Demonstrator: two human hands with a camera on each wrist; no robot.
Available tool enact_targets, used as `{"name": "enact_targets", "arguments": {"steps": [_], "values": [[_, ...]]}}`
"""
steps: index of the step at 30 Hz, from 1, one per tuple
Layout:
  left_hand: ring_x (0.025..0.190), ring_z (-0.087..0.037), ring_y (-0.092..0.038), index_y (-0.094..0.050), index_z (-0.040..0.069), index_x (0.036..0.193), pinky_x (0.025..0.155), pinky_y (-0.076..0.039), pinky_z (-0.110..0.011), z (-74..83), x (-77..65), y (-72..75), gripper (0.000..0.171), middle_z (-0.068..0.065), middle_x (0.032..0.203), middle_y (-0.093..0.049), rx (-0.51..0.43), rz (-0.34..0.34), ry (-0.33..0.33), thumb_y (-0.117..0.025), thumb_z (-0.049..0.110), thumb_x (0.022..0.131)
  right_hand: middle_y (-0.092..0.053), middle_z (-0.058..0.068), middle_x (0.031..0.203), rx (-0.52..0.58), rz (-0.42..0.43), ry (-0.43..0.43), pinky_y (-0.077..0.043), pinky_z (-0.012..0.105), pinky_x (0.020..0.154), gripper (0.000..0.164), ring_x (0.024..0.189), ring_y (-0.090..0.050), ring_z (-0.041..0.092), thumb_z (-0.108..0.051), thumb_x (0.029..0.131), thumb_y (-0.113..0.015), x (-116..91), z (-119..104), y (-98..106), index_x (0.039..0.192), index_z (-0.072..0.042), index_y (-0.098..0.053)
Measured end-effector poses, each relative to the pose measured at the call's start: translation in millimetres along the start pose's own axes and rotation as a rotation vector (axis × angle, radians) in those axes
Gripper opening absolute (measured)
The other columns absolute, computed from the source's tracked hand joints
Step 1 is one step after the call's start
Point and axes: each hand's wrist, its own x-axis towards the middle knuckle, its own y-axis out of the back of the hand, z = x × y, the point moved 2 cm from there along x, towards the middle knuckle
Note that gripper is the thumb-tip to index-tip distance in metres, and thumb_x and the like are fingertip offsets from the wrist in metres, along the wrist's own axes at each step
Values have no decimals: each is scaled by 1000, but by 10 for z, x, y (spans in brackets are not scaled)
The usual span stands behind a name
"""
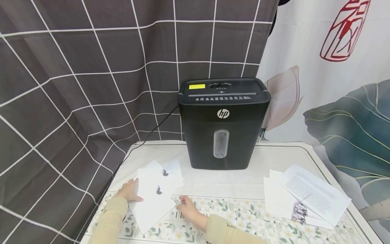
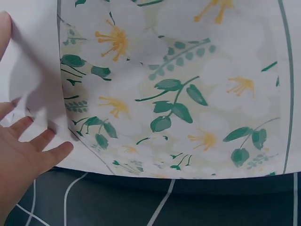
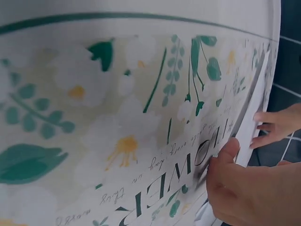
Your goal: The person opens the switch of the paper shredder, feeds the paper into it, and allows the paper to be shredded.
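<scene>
Several overlapping sheets of paper (image 1: 153,203) lie on the left part of the table, two small dark pictures printed on them. My left hand (image 1: 129,191) touches their left edge, thumb over the top sheet. In the left wrist view its fingers (image 2: 43,140) are spread against the white paper (image 2: 35,61). At the sheets' right edge is my right hand (image 1: 190,210), its fingers loosely bent and nothing visible in its grasp. The right wrist view shows its thumb (image 3: 229,149) close beside the paper (image 3: 249,117), with its other fingers mostly hidden.
A black HP paper shredder (image 1: 223,135) stands upright at the back of the table. Its cord (image 1: 152,130) runs left along the grid-patterned curtain (image 1: 122,67). More printed sheets (image 1: 317,195) lie at the right, over the floral tablecloth (image 1: 246,213).
</scene>
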Motion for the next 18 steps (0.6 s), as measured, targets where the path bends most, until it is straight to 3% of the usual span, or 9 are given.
{"name": "enact_targets", "arguments": {"steps": [4,8,13,18], "values": [[130,-61,-19,-26,-12,141,103,-22,-70,43,-34,21,105,-41,144,-19,-3,-7,10,-81,34,64,-48,29,125,37,32,-51,-52,44,89,48,113,-52,41,-13,91,-50,82,3,-40,132,9,-40],[130,-61,-17,-28,-12,140,105,-20,-69,59,-21,27,103,-41,143,-20,6,3,22,-81,30,63,-50,29,124,92,2,-90,-53,40,88,51,109,-57,37,-15,92,-49,148,-7,-64,133,12,-38],[127,-63,-22,-34,-15,135,104,-25,-67,81,29,17,96,-45,139,-24,47,29,9,-82,25,62,-53,23,111,237,-51,-109,-53,40,88,50,101,-56,31,-9,91,-49,238,-18,-126,132,17,-35],[125,-63,-25,-35,-17,133,103,-28,-66,99,56,-21,95,-45,138,-25,83,37,12,-83,24,62,-56,17,100,281,-34,-147,-55,35,83,49,87,-56,19,-3,89,-49,288,16,-179,131,18,-36]]}}
